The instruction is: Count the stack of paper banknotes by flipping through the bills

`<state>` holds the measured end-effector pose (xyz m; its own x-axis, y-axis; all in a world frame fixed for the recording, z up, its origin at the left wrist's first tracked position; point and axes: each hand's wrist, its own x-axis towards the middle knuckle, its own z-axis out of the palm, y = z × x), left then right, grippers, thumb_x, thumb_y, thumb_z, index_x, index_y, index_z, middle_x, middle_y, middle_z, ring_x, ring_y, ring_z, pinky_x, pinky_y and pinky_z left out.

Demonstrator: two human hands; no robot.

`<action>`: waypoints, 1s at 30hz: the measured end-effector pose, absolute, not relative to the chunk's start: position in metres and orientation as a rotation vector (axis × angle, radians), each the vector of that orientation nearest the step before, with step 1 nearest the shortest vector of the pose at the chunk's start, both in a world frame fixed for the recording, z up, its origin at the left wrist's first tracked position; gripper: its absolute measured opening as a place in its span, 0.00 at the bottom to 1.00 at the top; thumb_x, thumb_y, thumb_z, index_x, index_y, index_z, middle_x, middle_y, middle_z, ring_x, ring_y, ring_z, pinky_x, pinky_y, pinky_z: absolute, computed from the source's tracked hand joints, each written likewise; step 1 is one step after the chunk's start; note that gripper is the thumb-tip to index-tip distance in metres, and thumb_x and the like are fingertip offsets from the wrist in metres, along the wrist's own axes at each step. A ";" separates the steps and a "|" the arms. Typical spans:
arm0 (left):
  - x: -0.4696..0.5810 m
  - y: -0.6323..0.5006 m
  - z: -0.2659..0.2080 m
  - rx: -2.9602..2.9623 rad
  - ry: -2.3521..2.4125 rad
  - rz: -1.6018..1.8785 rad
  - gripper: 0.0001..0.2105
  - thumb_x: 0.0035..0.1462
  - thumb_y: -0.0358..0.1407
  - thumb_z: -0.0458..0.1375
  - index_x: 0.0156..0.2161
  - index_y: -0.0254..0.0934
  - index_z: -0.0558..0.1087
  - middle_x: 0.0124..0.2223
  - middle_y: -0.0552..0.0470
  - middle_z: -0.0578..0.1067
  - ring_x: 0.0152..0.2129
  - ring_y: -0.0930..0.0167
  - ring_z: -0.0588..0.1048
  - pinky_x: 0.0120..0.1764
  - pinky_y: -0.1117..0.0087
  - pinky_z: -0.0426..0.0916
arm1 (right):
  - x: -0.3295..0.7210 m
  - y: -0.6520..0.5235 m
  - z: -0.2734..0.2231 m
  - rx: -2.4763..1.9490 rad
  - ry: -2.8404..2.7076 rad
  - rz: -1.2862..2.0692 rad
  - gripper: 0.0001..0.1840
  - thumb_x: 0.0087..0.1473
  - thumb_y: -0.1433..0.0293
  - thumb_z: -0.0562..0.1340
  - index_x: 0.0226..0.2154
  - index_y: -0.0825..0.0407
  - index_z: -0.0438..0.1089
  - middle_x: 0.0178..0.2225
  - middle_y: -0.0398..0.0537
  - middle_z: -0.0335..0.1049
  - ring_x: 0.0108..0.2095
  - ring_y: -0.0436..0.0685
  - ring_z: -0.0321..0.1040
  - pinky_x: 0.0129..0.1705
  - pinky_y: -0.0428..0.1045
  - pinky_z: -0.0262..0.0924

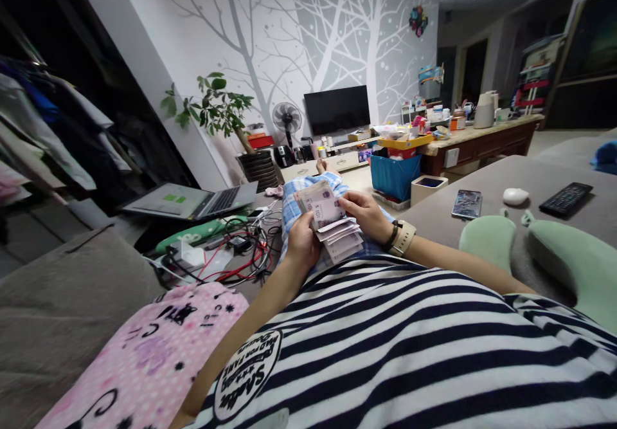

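Evidently, the left hand (303, 239) is supporting a wad of banknotes (322, 205) above the lap, its thumb lying across the face and its other fingers curling beneath, probably so that the stack is staying together. The right hand (365, 213) is closing thumb and fingertips on the notes' right edge, a light pinch that seems suited to handling single sheets. Several notes are bending over toward the striped T-shirt (409, 345), their ends fanning apart, which is presumably leaving the upper faces exposed. The blue plaid trousers (292, 192) are lying beneath the money. A smartphone (466, 204) and a remote control (566, 199) are resting on the sofa to the right, likely for easy reach; an open laptop (176, 200) is sitting on the left near tangled cables (255, 249).

As for writing, the top note is showing a portrait and what looks like a dollar-style sign with digits, too small to read surely. The shirt's oval patch (248, 372) is carrying slanted lettering, apparently including "MAD FOR FAME", above stars and a bolder script. The pink polka-dot blanket (159, 358) is bearing black letters, only partly legible. No brand is showing clearly on the laptop.
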<state>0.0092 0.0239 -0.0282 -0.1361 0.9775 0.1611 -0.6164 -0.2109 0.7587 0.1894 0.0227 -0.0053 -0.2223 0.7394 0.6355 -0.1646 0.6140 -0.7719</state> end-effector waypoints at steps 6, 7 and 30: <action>0.005 0.017 -0.023 0.791 0.642 1.599 0.13 0.56 0.31 0.74 0.47 0.38 0.90 0.48 0.40 0.95 0.59 0.45 0.95 0.63 0.49 0.92 | 0.190 0.025 -0.008 -0.486 -1.603 0.914 0.45 0.60 0.23 0.75 0.27 0.42 0.62 0.28 0.40 0.57 0.34 0.57 0.53 0.36 0.53 0.53; 0.005 0.016 -0.023 0.776 0.636 1.601 0.14 0.57 0.31 0.74 0.49 0.37 0.90 0.49 0.40 0.95 0.59 0.45 0.95 0.63 0.49 0.92 | 0.190 0.025 -0.008 -0.482 -1.612 0.905 0.46 0.62 0.22 0.74 0.27 0.42 0.62 0.27 0.41 0.57 0.33 0.57 0.54 0.36 0.54 0.54; 0.009 0.007 -0.020 0.779 0.653 1.591 0.24 0.60 0.27 0.76 0.62 0.33 0.90 0.52 0.39 0.96 0.58 0.44 0.96 0.67 0.46 0.91 | 0.191 0.027 -0.010 -0.678 -1.518 0.847 0.43 0.46 0.27 0.84 0.26 0.43 0.68 0.26 0.38 0.63 0.33 0.55 0.56 0.37 0.53 0.53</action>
<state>0.0089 0.0068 -0.0200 -0.0884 0.9879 0.1276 -0.6133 -0.1549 0.7745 0.1910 0.0272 -0.0096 -0.1208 0.8158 0.5655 -0.0528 0.5636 -0.8244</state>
